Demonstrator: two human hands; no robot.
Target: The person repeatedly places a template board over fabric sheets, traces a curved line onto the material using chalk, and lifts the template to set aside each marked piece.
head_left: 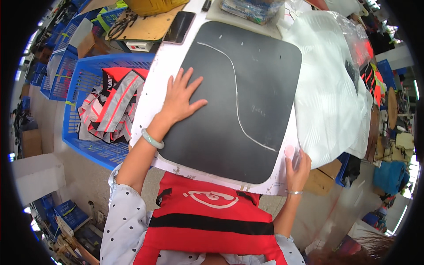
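Note:
A large black rounded sheet [212,115] lies flat on the white tabletop. A white S-shaped curved line runs down it, with small marks near its far edge. My left hand [179,99] rests palm down on the left part of this sheet, fingers spread. A pale bangle is on that wrist. Past the sheet's near right corner, my right hand [299,171] is at the table edge, its thumb and forefinger apart. A small round pink piece [289,151] sits just above the thumb tip; whether they touch is unclear. The other right fingers are partly hidden.
A blue basket [73,106] of grey-and-pink striped pieces [117,104] stands left of the table [148,99]. Crumpled white sheeting [329,88] covers the right side. A phone [179,27] and a clear-wrapped bundle [251,9] lie at the far side.

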